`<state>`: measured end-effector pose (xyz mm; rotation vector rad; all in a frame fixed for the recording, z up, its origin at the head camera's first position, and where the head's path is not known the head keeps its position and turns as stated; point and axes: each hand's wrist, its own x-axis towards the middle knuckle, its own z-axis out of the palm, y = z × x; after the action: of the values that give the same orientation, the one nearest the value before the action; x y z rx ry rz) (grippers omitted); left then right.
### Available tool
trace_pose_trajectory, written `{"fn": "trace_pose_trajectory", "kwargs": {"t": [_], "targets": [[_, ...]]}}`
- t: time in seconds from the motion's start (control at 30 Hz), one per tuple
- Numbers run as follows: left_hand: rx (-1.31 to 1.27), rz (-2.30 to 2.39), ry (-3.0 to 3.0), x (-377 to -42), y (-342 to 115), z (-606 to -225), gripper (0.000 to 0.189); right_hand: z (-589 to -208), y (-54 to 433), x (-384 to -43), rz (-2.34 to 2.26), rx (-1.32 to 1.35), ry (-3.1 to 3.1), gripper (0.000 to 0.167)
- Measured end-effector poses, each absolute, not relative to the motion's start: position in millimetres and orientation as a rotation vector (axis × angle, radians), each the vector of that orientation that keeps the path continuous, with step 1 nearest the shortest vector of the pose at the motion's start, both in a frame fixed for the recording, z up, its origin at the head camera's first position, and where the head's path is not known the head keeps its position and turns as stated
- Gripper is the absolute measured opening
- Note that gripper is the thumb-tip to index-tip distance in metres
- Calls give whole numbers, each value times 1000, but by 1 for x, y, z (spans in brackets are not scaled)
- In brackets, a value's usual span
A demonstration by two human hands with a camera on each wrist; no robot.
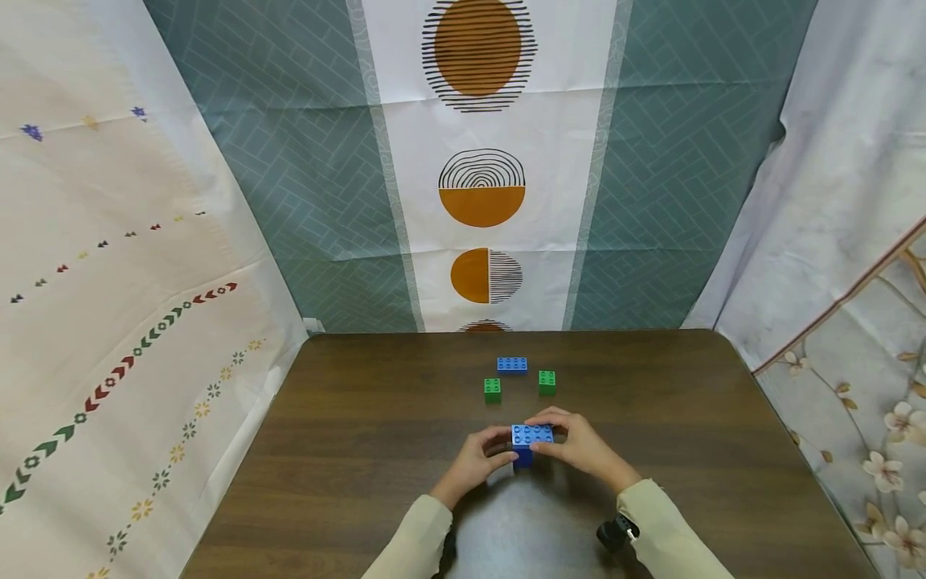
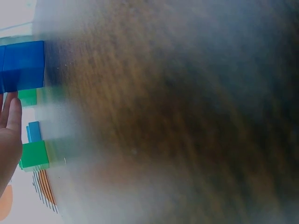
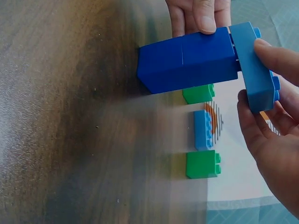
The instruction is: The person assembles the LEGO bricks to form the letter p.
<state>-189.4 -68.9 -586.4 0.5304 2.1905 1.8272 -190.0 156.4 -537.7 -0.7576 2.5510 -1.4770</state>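
Observation:
Two dark blue toy bricks [image 3: 187, 60] stand stacked on the wooden table. My left hand [image 1: 473, 462] grips this stack from the left, its thumb on the near face in the right wrist view. A lighter blue brick with two rows of studs [image 3: 254, 70] sits at the top of the stack, slightly askew, with a narrow gap showing beneath it. My right hand [image 1: 586, 446] pinches that lighter brick between thumb and fingers at its right end. In the left wrist view, only part of the left hand [image 2: 9, 144] shows below the dark blue stack.
Behind the hands, a small green brick [image 1: 493, 391] and another green brick [image 1: 547, 383] stand on the table [image 1: 347, 450]. Farther back lies a blue brick [image 1: 512, 365]. Patterned cloths hang behind the table and at both sides.

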Motion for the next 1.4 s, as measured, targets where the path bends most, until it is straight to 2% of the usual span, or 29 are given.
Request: {"fn": "trace_pose_trajectory", "kwargs": {"t": [0.67,1.1,1.4], "targets": [[519,1810,2173,-176,-69,-553,32,-536,158,-191,-1458,-748,2522,36],[557,1793,2188,-179,-68,-556,32,-531,158,-193,-1404,-763,2546,35],[566,1806,2199,-191,-69,-584,34,-531,157,-196,-1420,-746,2520,34]]}}
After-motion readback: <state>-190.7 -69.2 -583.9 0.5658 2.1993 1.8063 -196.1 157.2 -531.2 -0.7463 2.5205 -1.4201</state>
